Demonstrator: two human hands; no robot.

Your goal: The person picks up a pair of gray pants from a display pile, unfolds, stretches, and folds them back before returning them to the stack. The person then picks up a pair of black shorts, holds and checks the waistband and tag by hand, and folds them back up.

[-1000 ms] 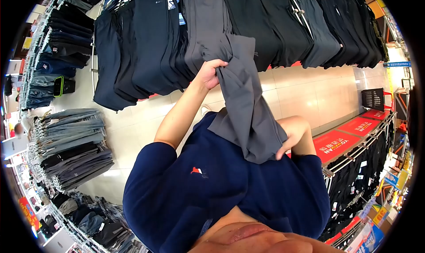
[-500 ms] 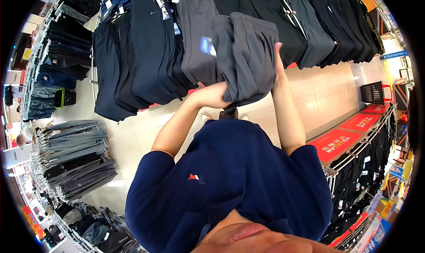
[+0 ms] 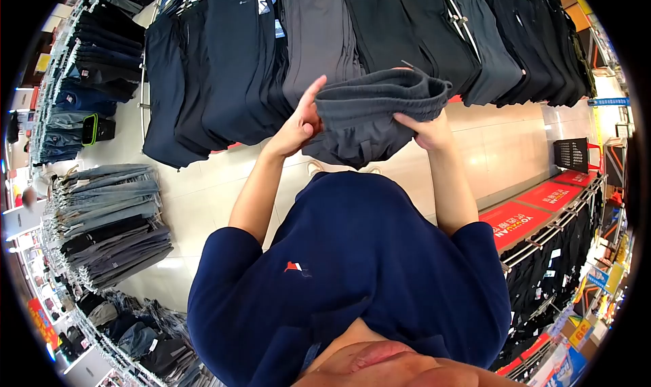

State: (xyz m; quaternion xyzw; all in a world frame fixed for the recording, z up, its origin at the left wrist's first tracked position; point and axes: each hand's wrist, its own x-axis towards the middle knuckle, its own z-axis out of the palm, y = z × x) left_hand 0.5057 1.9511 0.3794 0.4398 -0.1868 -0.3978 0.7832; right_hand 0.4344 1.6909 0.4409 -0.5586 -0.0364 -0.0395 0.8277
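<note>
A folded pair of dark grey trousers (image 3: 369,106) with an elastic waistband is held up in front of my chest, the waist opening facing up and away. My right hand (image 3: 432,128) grips its right end, with the thumb lying over the waistband. At the left end, my left hand (image 3: 293,128) is against the fabric; one finger points upward, the thumb is bent beside the edge, and its other fingers are partly hidden. Just beyond the held pair hang grey trousers (image 3: 317,41) on the rack.
Black and navy trousers (image 3: 237,68) hang along the front rack. To my left are racks of jeans (image 3: 112,200). A rail with red signs (image 3: 519,221) runs along my right, and a black basket (image 3: 571,155) sits on the floor near it.
The trousers have tipped and come lower, so the waistband now faces me. My left hand has moved from beneath them to their left side; my right thumb now lies over the waistband.
</note>
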